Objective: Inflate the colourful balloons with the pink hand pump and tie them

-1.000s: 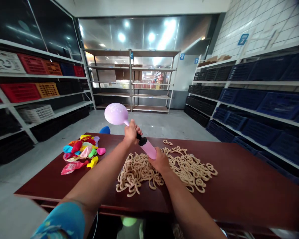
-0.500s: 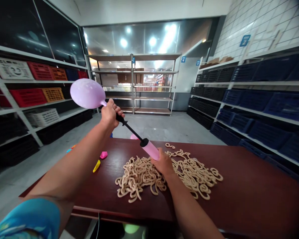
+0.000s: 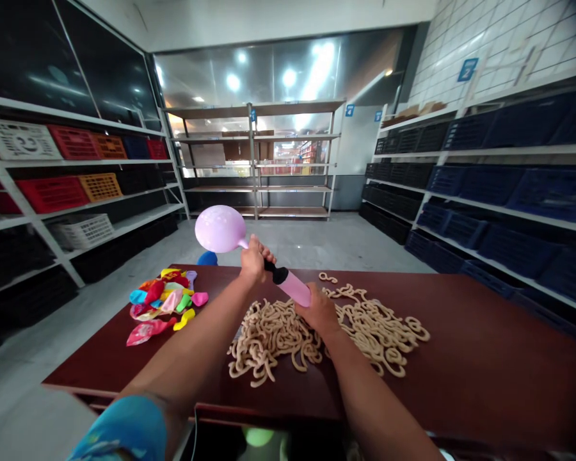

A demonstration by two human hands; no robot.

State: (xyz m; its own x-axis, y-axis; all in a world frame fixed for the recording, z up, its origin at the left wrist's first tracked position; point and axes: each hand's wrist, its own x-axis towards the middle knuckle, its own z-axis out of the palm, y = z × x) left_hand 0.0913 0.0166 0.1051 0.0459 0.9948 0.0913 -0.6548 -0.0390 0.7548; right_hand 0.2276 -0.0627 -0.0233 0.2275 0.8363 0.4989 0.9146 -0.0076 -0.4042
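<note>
My left hand (image 3: 256,259) is closed around the black nozzle end of a balloon pump, at the neck of an inflated light purple balloon (image 3: 219,228). My right hand (image 3: 320,310) grips the pink barrel of the balloon pump (image 3: 292,286) at its lower end. The pump is tilted, its black rod almost wholly pushed into the barrel. Beneath the hands, a heap of beige, curled, rope-like pieces (image 3: 269,339) lies on the table, and a second spread of them (image 3: 381,330) lies to the right.
Uninflated balloons (image 3: 166,298) in several colours lie on the left of the dark red table (image 3: 475,358). Past the far edge shows a blue balloon (image 3: 207,258). Shelves with crates (image 3: 96,232) line both sides; a metal rack (image 3: 254,160) stands behind.
My left hand has come down and right toward my right hand, so the pump's rod has slid into the barrel. The purple balloon moved along with it and looks smaller.
</note>
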